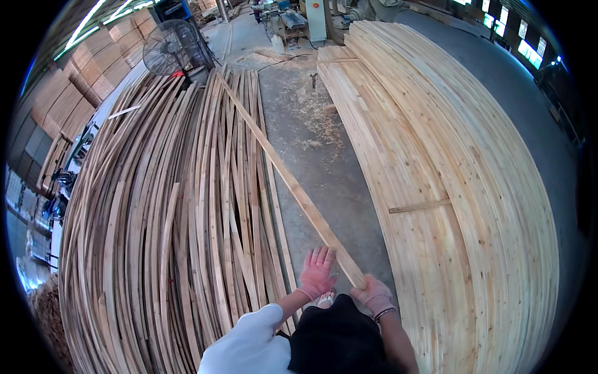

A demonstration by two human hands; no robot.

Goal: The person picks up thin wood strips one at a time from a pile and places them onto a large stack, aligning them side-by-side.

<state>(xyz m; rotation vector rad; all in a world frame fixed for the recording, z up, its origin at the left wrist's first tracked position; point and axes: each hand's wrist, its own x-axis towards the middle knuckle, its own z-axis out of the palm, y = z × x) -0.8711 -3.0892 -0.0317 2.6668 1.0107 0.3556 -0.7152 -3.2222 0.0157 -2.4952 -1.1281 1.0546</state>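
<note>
Clearly the near end of a long wooden strip (293,181) is held by the right hand (374,294), low and just right of centre in the frame, with the gloved fingers curled closed around it. From that grip the strip's long axis runs diagonally up and to the left — across the bare concrete floor (311,143) and over the edge of the heap of thin offcut strips (168,218), its far end resting near the upper centre-left, just beside a black floor fan (171,47).

The left hand (317,273) is seen just to the left of the strip's near end, palm down with fingers spread wide and nothing held; whether a fingertip touches the strip's edge cannot be told. The right hand is thus on the strip, the left just beside it, and all of the strip's length lies away from both, toward the upper left.

To the right, a broad stack of planed boards (448,187) fills the frame, with one short batten (420,206) laid across it. Sawdust is scattered on the floor toward the top centre.
</note>
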